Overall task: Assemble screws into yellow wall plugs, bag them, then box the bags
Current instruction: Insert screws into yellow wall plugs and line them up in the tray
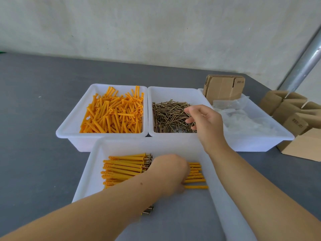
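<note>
Grey tabletop [34, 119] carried white plastic trays. My right hand [205, 122] hovered over the brass screws [168, 117] at one o'clock, fingers loosely apart, holding nothing. My left hand [169, 173] rested on assembled yellow plugs [123, 168] at six; its grip I couldn't tell.

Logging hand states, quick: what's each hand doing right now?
Left hand: on the assembled plugs; grip hidden.
Right hand: open, fingers over the screws.
</note>
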The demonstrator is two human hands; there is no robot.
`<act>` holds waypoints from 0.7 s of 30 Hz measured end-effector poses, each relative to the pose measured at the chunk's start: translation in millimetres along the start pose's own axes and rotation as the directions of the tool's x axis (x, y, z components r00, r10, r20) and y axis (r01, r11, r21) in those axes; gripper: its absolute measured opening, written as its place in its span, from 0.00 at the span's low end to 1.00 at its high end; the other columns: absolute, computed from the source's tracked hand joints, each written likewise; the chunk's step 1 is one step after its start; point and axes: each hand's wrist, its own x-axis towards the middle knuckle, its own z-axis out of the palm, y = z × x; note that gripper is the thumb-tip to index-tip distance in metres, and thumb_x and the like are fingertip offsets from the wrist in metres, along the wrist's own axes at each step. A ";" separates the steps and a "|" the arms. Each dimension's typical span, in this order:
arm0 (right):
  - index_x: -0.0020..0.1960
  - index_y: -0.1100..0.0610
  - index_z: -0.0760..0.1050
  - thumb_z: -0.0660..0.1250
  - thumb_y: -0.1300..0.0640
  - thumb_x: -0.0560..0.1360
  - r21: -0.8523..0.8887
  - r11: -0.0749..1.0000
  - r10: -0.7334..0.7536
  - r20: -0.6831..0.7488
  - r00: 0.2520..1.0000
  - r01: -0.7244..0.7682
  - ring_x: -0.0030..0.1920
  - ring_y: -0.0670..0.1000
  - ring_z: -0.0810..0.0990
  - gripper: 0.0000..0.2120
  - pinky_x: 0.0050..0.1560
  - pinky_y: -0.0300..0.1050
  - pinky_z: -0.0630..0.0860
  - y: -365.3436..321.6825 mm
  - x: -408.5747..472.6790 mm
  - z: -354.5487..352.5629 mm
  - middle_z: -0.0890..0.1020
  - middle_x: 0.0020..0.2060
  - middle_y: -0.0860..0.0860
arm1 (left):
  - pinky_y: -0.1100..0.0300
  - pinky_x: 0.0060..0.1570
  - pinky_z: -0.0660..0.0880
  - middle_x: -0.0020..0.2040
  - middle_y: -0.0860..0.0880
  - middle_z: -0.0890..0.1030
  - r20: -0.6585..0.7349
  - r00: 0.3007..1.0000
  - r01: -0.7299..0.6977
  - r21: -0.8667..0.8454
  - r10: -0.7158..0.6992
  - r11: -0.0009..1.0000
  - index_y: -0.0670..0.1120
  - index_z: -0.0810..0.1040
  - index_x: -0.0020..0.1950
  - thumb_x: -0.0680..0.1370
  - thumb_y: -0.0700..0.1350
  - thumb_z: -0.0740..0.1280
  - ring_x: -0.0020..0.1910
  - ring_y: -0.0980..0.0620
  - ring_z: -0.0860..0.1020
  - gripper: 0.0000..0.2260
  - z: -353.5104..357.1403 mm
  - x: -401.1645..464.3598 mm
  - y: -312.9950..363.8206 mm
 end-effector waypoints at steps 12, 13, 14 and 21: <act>0.52 0.46 0.81 0.65 0.55 0.79 -0.638 0.768 0.148 0.263 0.953 0.057 0.52 0.46 0.79 0.08 0.51 0.43 0.75 17.2 18.2 7.1 0.82 0.48 0.40 | 0.54 0.42 0.76 0.51 0.47 0.79 -0.597 0.668 0.276 -0.355 -0.443 0.893 0.47 0.80 0.53 0.80 0.46 0.64 0.47 0.47 0.77 0.07 -49.7 -9.2 -99.4; 0.54 0.49 0.82 0.63 0.55 0.80 -0.713 0.697 0.225 0.315 0.922 0.074 0.54 0.49 0.80 0.09 0.54 0.48 0.77 15.2 21.2 9.5 0.83 0.51 0.44 | 0.53 0.45 0.77 0.56 0.47 0.78 -0.493 0.699 0.370 -0.369 -0.517 0.852 0.48 0.79 0.58 0.81 0.46 0.63 0.49 0.46 0.77 0.08 -48.8 -7.4 -109.6; 0.55 0.53 0.82 0.62 0.55 0.80 -0.761 0.642 0.294 0.357 0.887 0.094 0.56 0.54 0.80 0.11 0.56 0.52 0.78 11.0 24.8 12.8 0.84 0.55 0.48 | 0.51 0.47 0.79 0.59 0.46 0.76 -0.371 0.724 0.464 -0.361 -0.581 0.809 0.50 0.78 0.61 0.81 0.46 0.63 0.50 0.46 0.77 0.10 -46.5 -6.9 -118.7; 0.75 0.51 0.69 0.60 0.51 0.83 -0.845 0.462 0.666 0.531 0.523 0.269 0.75 0.52 0.66 0.21 0.73 0.47 0.62 -25.6 53.3 30.1 0.68 0.75 0.48 | 0.47 0.60 0.76 0.62 0.46 0.77 -0.011 0.776 0.583 -0.367 -0.630 0.724 0.52 0.80 0.60 0.80 0.50 0.61 0.58 0.45 0.76 0.12 -38.3 1.6 -140.9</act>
